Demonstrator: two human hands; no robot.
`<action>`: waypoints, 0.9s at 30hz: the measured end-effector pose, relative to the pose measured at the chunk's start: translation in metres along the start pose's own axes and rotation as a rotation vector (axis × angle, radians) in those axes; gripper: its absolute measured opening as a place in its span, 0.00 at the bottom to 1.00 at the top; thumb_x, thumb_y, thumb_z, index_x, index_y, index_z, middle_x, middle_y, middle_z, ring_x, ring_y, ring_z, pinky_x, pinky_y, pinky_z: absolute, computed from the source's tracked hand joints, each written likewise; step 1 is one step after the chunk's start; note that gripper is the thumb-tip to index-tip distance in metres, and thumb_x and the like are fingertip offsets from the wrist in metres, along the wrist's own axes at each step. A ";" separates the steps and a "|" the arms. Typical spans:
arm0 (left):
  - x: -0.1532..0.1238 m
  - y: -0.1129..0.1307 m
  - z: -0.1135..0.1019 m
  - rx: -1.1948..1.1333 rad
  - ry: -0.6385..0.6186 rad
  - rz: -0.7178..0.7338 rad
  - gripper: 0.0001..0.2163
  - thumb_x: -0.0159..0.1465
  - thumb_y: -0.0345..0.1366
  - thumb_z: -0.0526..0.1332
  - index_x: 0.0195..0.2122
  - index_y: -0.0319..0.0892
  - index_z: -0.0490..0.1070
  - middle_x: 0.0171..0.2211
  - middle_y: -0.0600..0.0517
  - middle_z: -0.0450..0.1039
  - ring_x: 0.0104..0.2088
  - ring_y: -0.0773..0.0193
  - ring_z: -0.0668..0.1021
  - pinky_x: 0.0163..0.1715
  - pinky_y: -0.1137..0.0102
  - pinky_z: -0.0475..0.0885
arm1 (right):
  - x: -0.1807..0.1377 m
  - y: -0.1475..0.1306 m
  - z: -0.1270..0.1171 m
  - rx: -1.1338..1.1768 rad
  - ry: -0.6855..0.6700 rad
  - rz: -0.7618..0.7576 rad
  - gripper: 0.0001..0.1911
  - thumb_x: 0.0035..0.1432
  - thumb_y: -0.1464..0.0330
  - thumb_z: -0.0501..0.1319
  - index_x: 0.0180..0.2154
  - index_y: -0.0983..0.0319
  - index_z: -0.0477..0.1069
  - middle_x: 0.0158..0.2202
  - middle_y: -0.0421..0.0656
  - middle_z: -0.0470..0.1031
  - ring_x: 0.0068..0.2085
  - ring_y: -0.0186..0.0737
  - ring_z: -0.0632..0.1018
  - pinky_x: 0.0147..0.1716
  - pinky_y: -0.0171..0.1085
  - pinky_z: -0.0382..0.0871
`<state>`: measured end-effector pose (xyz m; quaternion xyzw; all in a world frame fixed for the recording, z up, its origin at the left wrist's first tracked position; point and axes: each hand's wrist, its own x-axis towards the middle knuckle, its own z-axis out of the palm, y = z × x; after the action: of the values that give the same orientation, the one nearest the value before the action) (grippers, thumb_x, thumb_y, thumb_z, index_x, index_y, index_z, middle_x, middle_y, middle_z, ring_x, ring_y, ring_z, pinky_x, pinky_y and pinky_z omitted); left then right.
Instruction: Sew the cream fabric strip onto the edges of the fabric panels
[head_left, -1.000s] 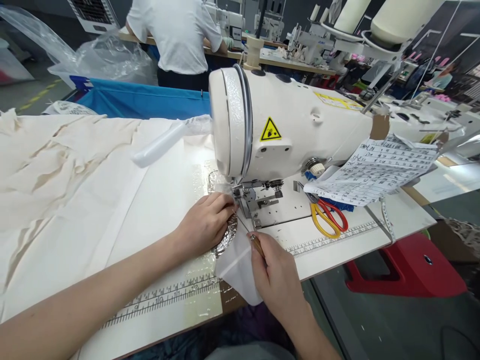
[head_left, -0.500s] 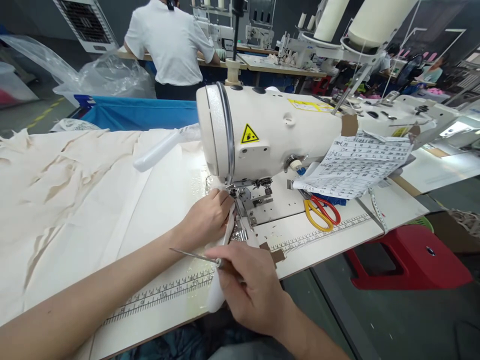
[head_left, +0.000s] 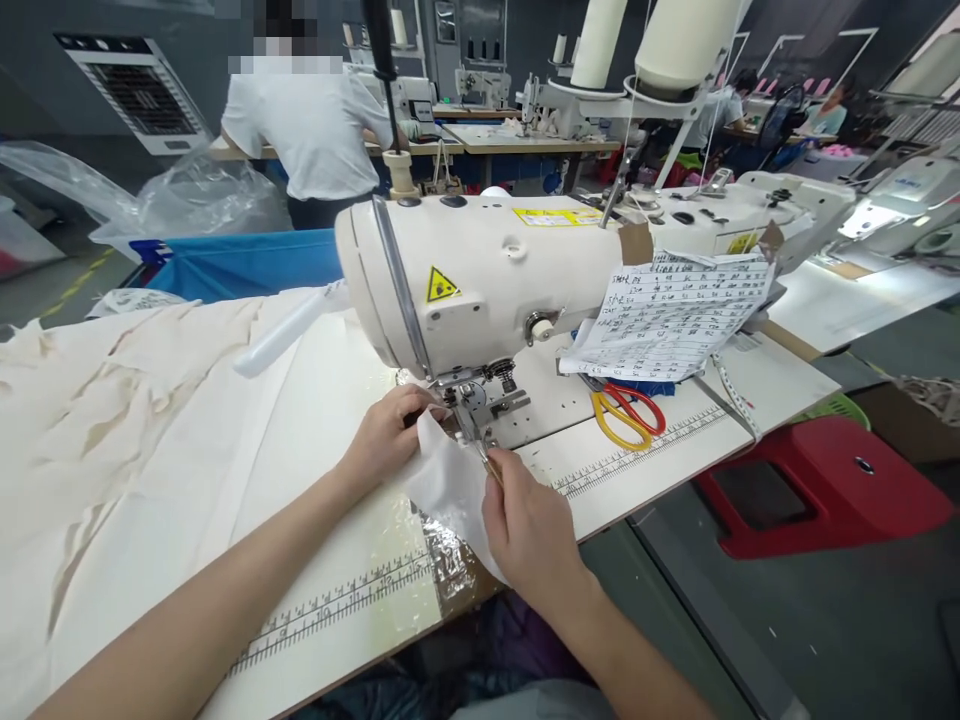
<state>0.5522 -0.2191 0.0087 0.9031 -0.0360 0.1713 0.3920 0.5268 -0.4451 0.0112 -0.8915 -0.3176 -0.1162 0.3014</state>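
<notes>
Head view: left hand (head_left: 386, 430) pinches cloth (head_left: 450, 485) beside the machine (head_left: 480, 275); right hand (head_left: 536, 525) has its grip clamped on an awl (head_left: 493, 467).

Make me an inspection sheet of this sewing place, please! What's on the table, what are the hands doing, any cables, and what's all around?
Surface: white table with ruler marks along the front.
Things in use: white cloth in front of the machine; awl.
Clutter: scissors and tape measure on the right; pale fabric spread on the left.
Left hand: fingers curled at the cloth; grip partly hidden.
Right hand: holds the awl, pointed towards the machine's metal parts.
Cables: nothing seen clearly.
Surroundings: red stool on the right; blue bin and a person in white beyond the table.
</notes>
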 end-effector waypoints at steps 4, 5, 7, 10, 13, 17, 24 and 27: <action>0.000 0.003 -0.002 -0.009 -0.010 -0.029 0.14 0.64 0.47 0.60 0.32 0.43 0.78 0.36 0.49 0.79 0.38 0.59 0.79 0.43 0.65 0.75 | 0.012 -0.002 0.007 -0.072 -0.062 -0.002 0.16 0.68 0.73 0.51 0.52 0.65 0.72 0.40 0.48 0.83 0.34 0.44 0.83 0.26 0.36 0.71; 0.000 0.003 -0.002 -0.006 -0.016 -0.035 0.14 0.64 0.47 0.59 0.32 0.43 0.78 0.36 0.49 0.79 0.38 0.58 0.79 0.44 0.65 0.75 | 0.013 -0.003 0.008 -0.080 -0.067 -0.005 0.16 0.67 0.73 0.51 0.51 0.65 0.72 0.39 0.48 0.83 0.34 0.44 0.83 0.25 0.36 0.70; 0.000 0.003 -0.001 -0.007 -0.024 -0.048 0.14 0.65 0.47 0.59 0.32 0.43 0.77 0.37 0.49 0.79 0.38 0.58 0.79 0.44 0.64 0.75 | 0.015 -0.003 0.009 -0.090 -0.070 -0.003 0.15 0.66 0.73 0.52 0.51 0.65 0.72 0.39 0.47 0.83 0.33 0.43 0.83 0.24 0.36 0.68; 0.000 0.003 -0.002 -0.013 -0.025 -0.060 0.14 0.65 0.47 0.59 0.32 0.44 0.77 0.37 0.49 0.79 0.39 0.58 0.79 0.44 0.64 0.76 | 0.015 -0.002 0.010 -0.093 -0.070 0.007 0.15 0.66 0.73 0.52 0.51 0.64 0.73 0.37 0.46 0.83 0.31 0.42 0.82 0.23 0.35 0.66; 0.001 0.002 -0.002 -0.012 -0.024 -0.059 0.13 0.65 0.46 0.59 0.32 0.44 0.77 0.37 0.49 0.79 0.38 0.58 0.79 0.44 0.64 0.76 | 0.016 -0.001 0.011 -0.097 -0.073 0.006 0.16 0.67 0.73 0.51 0.51 0.65 0.73 0.36 0.47 0.83 0.29 0.42 0.82 0.22 0.35 0.64; 0.001 0.002 -0.002 -0.019 -0.023 -0.046 0.13 0.65 0.45 0.59 0.32 0.43 0.77 0.37 0.49 0.79 0.38 0.59 0.79 0.43 0.65 0.75 | 0.017 -0.001 0.012 -0.086 -0.077 0.002 0.16 0.68 0.72 0.50 0.51 0.65 0.72 0.36 0.46 0.83 0.29 0.43 0.82 0.21 0.37 0.64; 0.001 0.001 -0.002 -0.002 -0.016 -0.010 0.12 0.66 0.44 0.59 0.32 0.43 0.76 0.35 0.49 0.78 0.37 0.59 0.79 0.41 0.65 0.75 | 0.018 -0.001 0.014 -0.087 -0.077 -0.007 0.16 0.69 0.72 0.50 0.52 0.65 0.72 0.38 0.47 0.83 0.32 0.43 0.83 0.22 0.37 0.66; 0.000 0.002 -0.001 0.042 -0.014 0.011 0.13 0.66 0.45 0.57 0.33 0.43 0.75 0.36 0.49 0.78 0.38 0.59 0.78 0.41 0.65 0.74 | 0.018 -0.002 0.014 -0.119 -0.072 -0.017 0.16 0.69 0.72 0.51 0.52 0.65 0.71 0.39 0.48 0.83 0.32 0.42 0.83 0.22 0.36 0.66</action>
<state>0.5518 -0.2201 0.0107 0.9123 -0.0401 0.1676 0.3716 0.5397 -0.4267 0.0085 -0.9088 -0.3284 -0.1053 0.2350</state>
